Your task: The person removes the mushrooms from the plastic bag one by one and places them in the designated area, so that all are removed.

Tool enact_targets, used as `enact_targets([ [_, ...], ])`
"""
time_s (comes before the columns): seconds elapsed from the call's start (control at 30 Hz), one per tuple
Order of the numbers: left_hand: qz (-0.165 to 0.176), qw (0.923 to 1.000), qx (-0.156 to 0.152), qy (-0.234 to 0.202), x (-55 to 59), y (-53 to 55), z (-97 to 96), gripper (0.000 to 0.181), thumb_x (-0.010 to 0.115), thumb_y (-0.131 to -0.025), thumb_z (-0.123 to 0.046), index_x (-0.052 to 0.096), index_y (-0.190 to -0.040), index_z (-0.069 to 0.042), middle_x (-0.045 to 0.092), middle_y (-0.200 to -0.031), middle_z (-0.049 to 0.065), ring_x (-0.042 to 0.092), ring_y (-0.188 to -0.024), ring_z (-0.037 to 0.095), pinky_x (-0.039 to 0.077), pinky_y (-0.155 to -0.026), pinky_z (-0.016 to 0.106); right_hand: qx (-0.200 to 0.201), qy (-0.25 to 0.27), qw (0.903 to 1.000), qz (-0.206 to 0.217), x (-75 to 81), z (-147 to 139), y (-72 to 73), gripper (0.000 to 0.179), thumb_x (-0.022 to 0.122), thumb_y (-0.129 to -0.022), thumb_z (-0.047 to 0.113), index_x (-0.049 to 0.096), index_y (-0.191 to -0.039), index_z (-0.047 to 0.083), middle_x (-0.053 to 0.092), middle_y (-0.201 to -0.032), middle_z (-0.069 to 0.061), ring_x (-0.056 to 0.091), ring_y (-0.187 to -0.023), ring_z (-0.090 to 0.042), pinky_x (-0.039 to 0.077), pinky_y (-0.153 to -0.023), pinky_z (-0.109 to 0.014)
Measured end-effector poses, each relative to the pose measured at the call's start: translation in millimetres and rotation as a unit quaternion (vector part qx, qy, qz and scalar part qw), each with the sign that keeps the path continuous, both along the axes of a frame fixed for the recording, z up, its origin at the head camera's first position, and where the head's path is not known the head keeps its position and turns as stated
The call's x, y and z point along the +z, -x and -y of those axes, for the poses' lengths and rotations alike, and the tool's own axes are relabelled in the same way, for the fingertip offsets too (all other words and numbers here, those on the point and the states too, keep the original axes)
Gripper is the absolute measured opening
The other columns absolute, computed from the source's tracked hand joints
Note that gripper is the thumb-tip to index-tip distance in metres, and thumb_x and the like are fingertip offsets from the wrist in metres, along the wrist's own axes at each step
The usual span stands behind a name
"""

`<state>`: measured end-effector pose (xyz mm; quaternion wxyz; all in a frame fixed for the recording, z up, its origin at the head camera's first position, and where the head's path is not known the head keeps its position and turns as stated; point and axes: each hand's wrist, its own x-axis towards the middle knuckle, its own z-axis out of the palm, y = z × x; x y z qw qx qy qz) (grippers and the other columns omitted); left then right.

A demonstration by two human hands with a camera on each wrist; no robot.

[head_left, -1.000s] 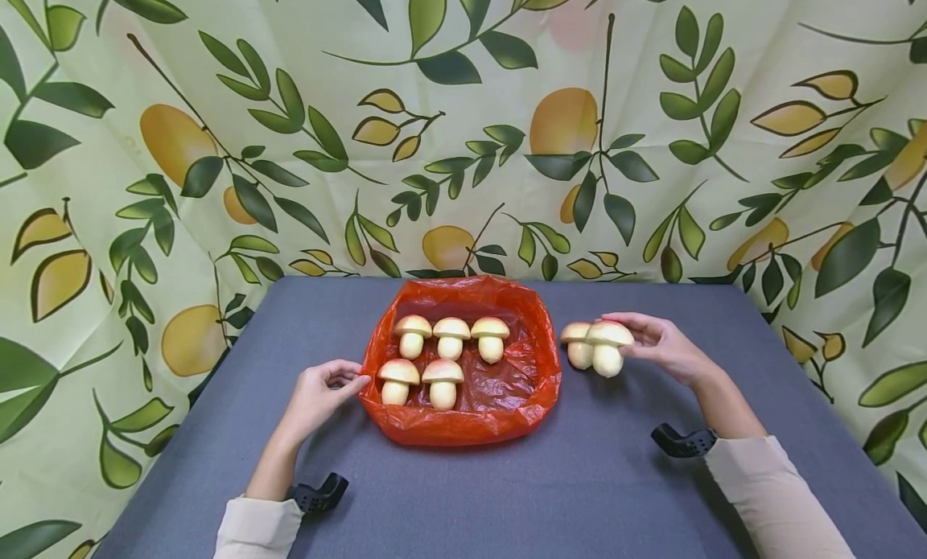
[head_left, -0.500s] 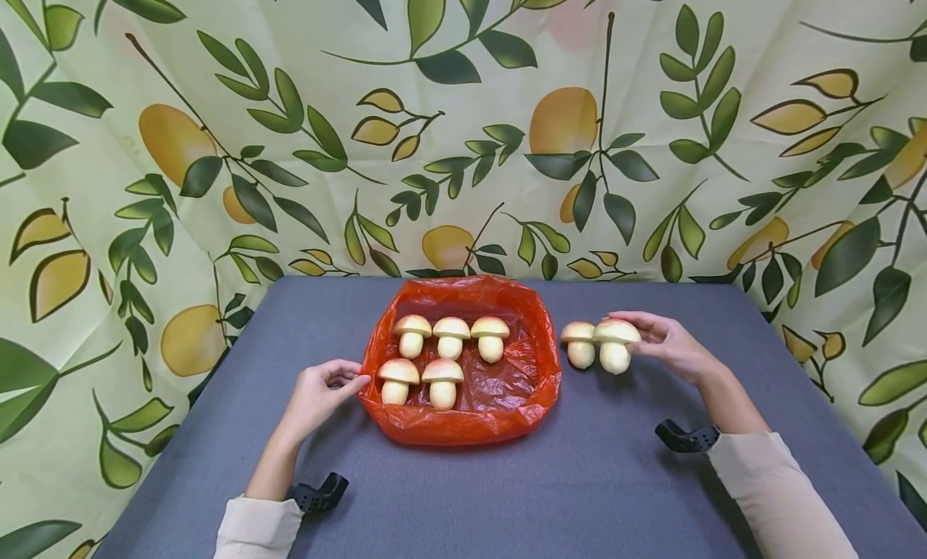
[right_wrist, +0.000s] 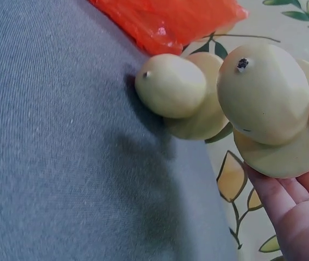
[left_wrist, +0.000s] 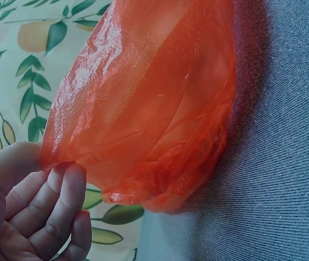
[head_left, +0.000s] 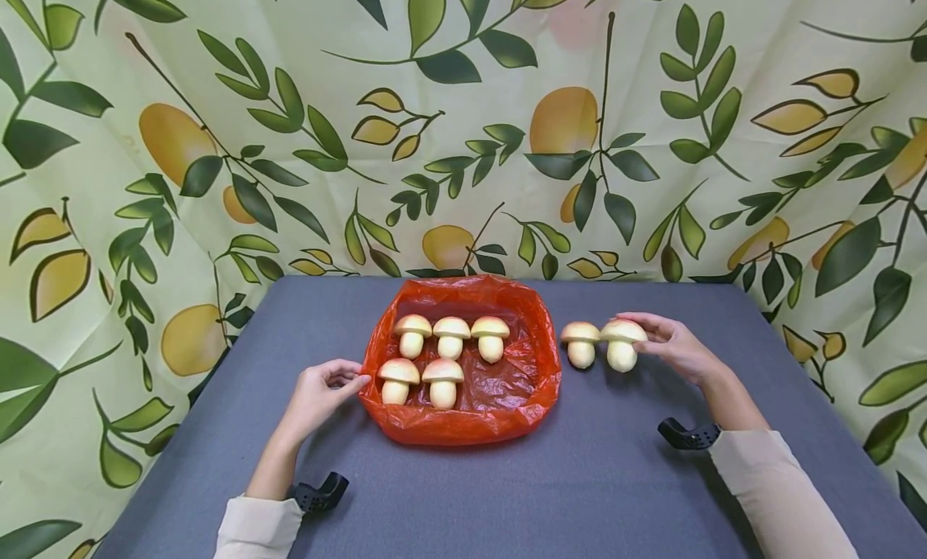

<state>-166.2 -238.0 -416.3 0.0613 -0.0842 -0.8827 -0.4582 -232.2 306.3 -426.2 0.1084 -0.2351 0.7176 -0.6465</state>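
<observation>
A red plastic bag (head_left: 463,426), spread like a bowl, holds several toy mushrooms, three in a back row and two in front. My left hand (head_left: 319,394) pinches its left rim between thumb and fingers; the left wrist view shows the thin plastic (left_wrist: 138,109) at the fingertips. To the right of the bag, my right hand (head_left: 677,351) grips a mushroom (head_left: 621,350) by its pale yellow cap. In the right wrist view this mushroom (right_wrist: 265,95) has its stem end towards the camera, with a small dark mark. Another mushroom (head_left: 581,344) stands between it and the bag.
A grey-blue cloth covers the table (head_left: 507,503). Behind and at the sides hangs a curtain (head_left: 478,173) printed with leaves and fruit. Black wrist devices (head_left: 319,493) are worn on both arms.
My right hand has moved the gripped mushroom a little to the right, away from the one beside it, which now shows whole. My left hand and the bag have stayed put.
</observation>
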Motion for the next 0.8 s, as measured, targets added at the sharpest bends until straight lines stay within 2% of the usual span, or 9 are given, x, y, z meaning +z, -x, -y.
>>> enact_targets([
  [0.2, -0.006, 0.9999, -0.001, -0.014, -0.4, 1.0, -1.1, 0.018, 0.074, -0.083, -0.010, 0.070, -0.094, 0.004, 0.072, -0.082, 0.017, 0.054, -0.065, -0.007, 0.047, -0.061, 0.017, 0.003, 0.010, 0.9999, 0.010, -4.6, -3.7, 1.0, 0.045, 0.050, -0.093, -0.009, 0.053, -0.134, 0.009, 0.065, -0.122, 0.021, 0.060, -0.109, 0.010, 0.046, -0.087, -0.009],
  [0.37, 0.000, 0.9997, -0.002, -0.026, -0.8, 1.4, -2.2, 0.018, 0.074, -0.083, -0.010, 0.070, -0.094, 0.004, 0.071, -0.082, 0.018, 0.055, -0.065, -0.007, 0.048, -0.061, 0.017, -0.005, 0.005, 0.9997, 0.025, -8.0, -5.7, 0.8, 0.044, 0.052, -0.093, -0.006, 0.055, -0.132, 0.015, 0.064, -0.121, 0.024, 0.060, -0.108, 0.011, 0.046, -0.086, -0.008],
  [0.8, 0.000, 0.9997, 0.000, -0.023, 0.0, 0.5, -2.4, 0.019, 0.075, -0.083, -0.010, 0.070, -0.094, 0.004, 0.072, -0.082, 0.017, 0.055, -0.065, -0.007, 0.049, -0.062, 0.018, -0.015, -0.013, 0.9992, 0.036, -16.5, -14.6, 8.4, 0.044, 0.052, -0.094, -0.005, 0.055, -0.131, 0.017, 0.063, -0.119, 0.026, 0.059, -0.106, 0.012, 0.046, -0.086, -0.007],
])
